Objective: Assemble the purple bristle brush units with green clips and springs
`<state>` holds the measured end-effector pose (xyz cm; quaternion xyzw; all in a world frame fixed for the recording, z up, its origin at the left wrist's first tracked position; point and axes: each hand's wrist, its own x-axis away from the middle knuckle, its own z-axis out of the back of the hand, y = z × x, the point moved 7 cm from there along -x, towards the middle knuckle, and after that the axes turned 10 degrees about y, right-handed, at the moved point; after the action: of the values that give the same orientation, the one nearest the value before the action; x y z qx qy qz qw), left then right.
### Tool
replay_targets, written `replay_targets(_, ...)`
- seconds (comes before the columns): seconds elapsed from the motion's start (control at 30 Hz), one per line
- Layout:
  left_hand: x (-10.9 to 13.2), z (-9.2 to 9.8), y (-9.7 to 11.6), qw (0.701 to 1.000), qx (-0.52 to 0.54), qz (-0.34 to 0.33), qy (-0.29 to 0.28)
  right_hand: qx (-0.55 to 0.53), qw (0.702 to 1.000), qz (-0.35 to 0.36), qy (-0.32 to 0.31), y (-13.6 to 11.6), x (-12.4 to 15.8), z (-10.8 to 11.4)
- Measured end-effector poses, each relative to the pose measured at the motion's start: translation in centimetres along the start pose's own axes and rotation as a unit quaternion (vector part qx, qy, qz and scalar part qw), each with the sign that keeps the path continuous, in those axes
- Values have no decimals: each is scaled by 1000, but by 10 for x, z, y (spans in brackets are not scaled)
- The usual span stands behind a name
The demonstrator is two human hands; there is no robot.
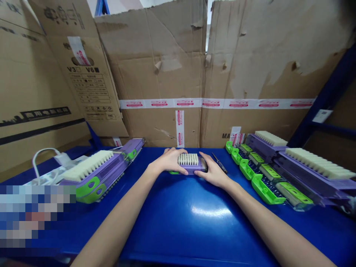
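A purple device with a block of cream keys (pixel 189 160) lies end-on at the middle back of the blue table (pixel 178 218). My left hand (pixel 169 160) curls round its left side, fingers wrapped on the housing. My right hand (pixel 213 171) grips its right side, thumb on the near edge. A sliver of green shows under the left hand. A dark screwdriver (pixel 219 163) lies just right of my right hand, apart from it.
One purple-and-green unit (pixel 97 172) lies at the left with white cables (pixel 44 163) behind it. Several more such units (pixel 280 174) are lined up at the right. Taped cardboard boxes (pixel 172 74) wall off the back. A blue rack post (pixel 322 100) rises at right.
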<state>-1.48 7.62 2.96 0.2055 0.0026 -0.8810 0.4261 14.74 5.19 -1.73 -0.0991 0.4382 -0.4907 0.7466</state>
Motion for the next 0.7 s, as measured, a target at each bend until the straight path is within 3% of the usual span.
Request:
replay_targets(0.13, 7, 3, 18, 995, -67, -66, 42, 23, 999, 26, -18, -8, 2, 1)
replay_targets(0.3, 7, -4, 26, 996, -64, -53, -2, 15, 997, 19, -73, -22, 7, 3)
replay_targets(0.43, 5, -1, 25, 998, -33, -7, -47, -81, 988, -43, -121, -20, 4, 9)
replay_targets(0.6, 4, 7, 24, 996, 42, 13, -79, -226, 944, -111, -215, -18, 5, 13)
replay_targets(0.7, 5, 9, 16, 994, 83, 25, -67, -284, 925, -154, -198, -12, 6, 14)
